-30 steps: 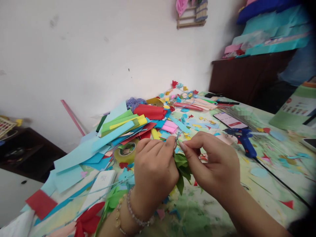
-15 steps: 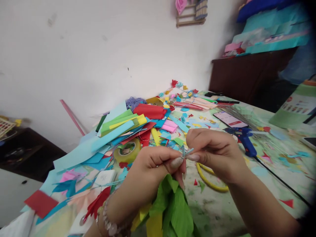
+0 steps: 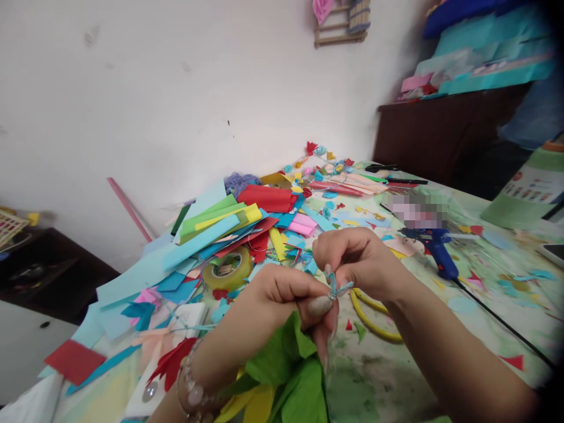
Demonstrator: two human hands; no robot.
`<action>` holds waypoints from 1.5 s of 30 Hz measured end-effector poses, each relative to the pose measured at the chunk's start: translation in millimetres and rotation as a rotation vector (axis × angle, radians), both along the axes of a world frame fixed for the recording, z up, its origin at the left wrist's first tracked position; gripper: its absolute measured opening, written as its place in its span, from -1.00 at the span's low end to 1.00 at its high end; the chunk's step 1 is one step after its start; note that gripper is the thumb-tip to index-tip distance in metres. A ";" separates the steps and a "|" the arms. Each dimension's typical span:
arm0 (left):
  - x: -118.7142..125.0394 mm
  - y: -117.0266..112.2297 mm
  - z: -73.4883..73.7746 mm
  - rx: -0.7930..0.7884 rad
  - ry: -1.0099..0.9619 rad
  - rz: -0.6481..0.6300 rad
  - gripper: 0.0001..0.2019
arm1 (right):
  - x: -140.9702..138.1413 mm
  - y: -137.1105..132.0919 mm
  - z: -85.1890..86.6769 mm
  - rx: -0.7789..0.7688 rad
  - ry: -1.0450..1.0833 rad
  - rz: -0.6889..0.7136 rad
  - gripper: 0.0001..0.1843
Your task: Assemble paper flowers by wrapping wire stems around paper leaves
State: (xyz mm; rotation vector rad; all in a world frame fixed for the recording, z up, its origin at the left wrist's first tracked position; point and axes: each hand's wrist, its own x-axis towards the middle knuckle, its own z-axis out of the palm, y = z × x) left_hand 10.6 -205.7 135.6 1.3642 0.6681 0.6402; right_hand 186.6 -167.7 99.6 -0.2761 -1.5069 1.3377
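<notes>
My left hand (image 3: 286, 294) is closed, its thumb and index finger pinching the base of a light-blue twisted strip (image 3: 335, 288) whose ends cross in a small loop. Closed beside it, my right hand (image 3: 361, 261) has its thumb and index fingertips on the upper part of the strip. Green crepe-paper leaves (image 3: 304, 393) and yellow paper petals (image 3: 251, 405) hang below my left palm. How they join the strip is hidden by my fingers.
Folded coloured paper (image 3: 211, 235) and a tape roll (image 3: 228, 270) lie left of my hands. A yellow ring (image 3: 374, 332) is behind my right wrist. Farther right are a blue glue gun (image 3: 440, 252) with a black cord, a phone, paper scraps and a green bottle (image 3: 513, 191).
My right hand has shifted left and its fingertips now sit higher on the strip. The strip's ends stand more upright. The green leaves and yellow petals have swung left.
</notes>
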 end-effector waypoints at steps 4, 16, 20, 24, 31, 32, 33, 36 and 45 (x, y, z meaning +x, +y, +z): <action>1.2 1.8 4.0 -0.002 0.031 0.021 -0.66 | -2.1 -3.8 3.1 -0.105 -0.002 -0.011 -0.78; 9.2 -0.4 -5.7 1.012 0.425 0.568 -0.72 | -12.3 -47.2 13.6 -0.068 -0.210 -0.779 -0.71; 7.6 -6.0 -1.6 1.088 0.427 0.605 -0.74 | -18.9 -49.0 5.7 -0.048 -0.108 -0.784 -0.76; 2.5 -8.5 3.6 0.809 0.267 0.418 -0.70 | -17.2 -39.3 -6.6 -0.135 0.081 -0.528 -0.79; 4.7 -5.1 2.9 0.167 0.017 0.161 -0.68 | -13.6 -31.3 -10.3 -0.337 0.177 -0.213 -0.75; 5.6 -4.9 2.3 0.103 0.004 0.141 -0.66 | -14.4 -30.9 -9.7 -0.362 0.186 -0.178 -0.75; 6.3 -4.7 1.5 0.060 -0.005 0.124 -0.65 | -15.3 -30.4 -9.5 -0.387 0.195 -0.143 -0.75; 7.2 -4.3 -1.7 0.015 -0.048 0.076 -0.66 | -18.4 -27.4 -10.9 -0.453 0.214 -0.048 -0.75; 7.9 -2.6 -4.9 0.008 -0.047 0.000 -0.65 | -24.6 -15.5 -15.5 -0.531 0.207 0.108 -0.69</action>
